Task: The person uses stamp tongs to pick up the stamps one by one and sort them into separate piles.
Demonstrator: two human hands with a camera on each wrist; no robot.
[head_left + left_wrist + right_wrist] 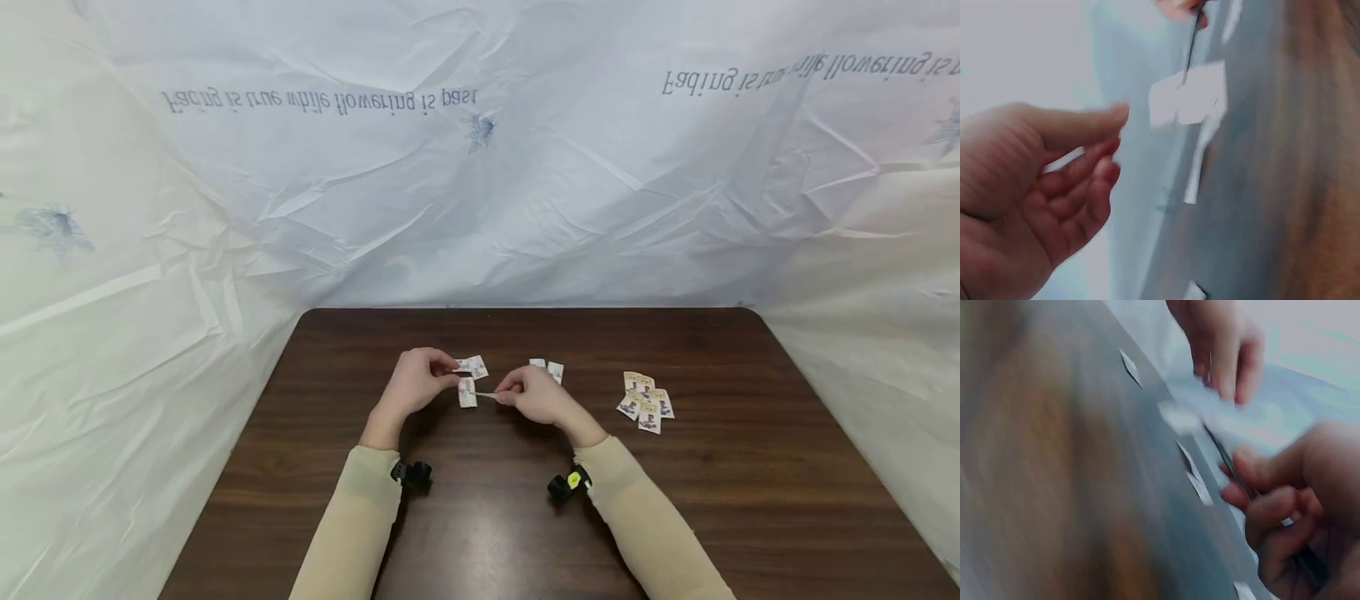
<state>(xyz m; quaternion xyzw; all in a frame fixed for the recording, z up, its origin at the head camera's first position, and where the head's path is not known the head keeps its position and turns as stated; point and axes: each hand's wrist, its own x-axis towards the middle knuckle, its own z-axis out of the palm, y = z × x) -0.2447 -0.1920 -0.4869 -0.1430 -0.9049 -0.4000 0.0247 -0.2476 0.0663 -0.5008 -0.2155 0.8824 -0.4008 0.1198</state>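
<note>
My right hand holds slim dark tweezers pointing left, with the thumb and fingers bent round them. At their tip is a small white printed paper piece, which looks raised off the table in the left wrist view. Close to its left side is my left hand. The thumb and loosely bent fingers of that hand have a gap between them and the paper in the left wrist view, with nothing seen between them. Just behind lie white paper pieces on the table. Both wrist views are blurred.
Two more white paper pieces lie behind my right hand. A loose cluster of cream printed paper pieces lies to the right on the dark wooden table. White sheeting hangs behind and at both sides.
</note>
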